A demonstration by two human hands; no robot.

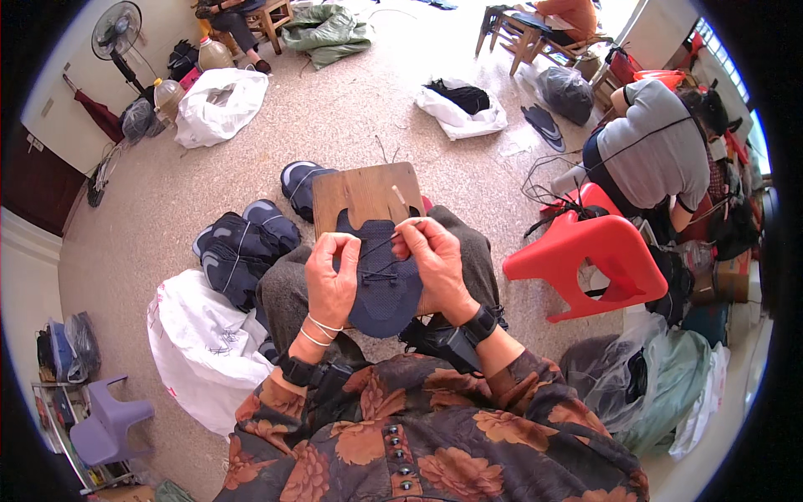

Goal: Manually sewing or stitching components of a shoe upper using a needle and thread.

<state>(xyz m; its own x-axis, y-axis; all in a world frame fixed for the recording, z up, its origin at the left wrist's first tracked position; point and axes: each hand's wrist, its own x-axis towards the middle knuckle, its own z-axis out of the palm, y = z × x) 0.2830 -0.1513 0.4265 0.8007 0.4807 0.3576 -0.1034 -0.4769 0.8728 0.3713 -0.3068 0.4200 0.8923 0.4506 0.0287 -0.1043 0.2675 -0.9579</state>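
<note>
Dark-blue shoe upper [385, 314] lay over wooden board [365, 186] on lap, long axis pointing away from body, between and below hands; neither clearly nearer. Right hand [427, 255] pinched dark lace [378, 247]; left hand [332, 280] fingertips together, hold on lace unclear.

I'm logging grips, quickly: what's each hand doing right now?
Left hand: closed in a pinch, apparently on a thin dark cord.
Right hand: closed, pinching the cord above the dark-blue mesh shoe upper.
</note>
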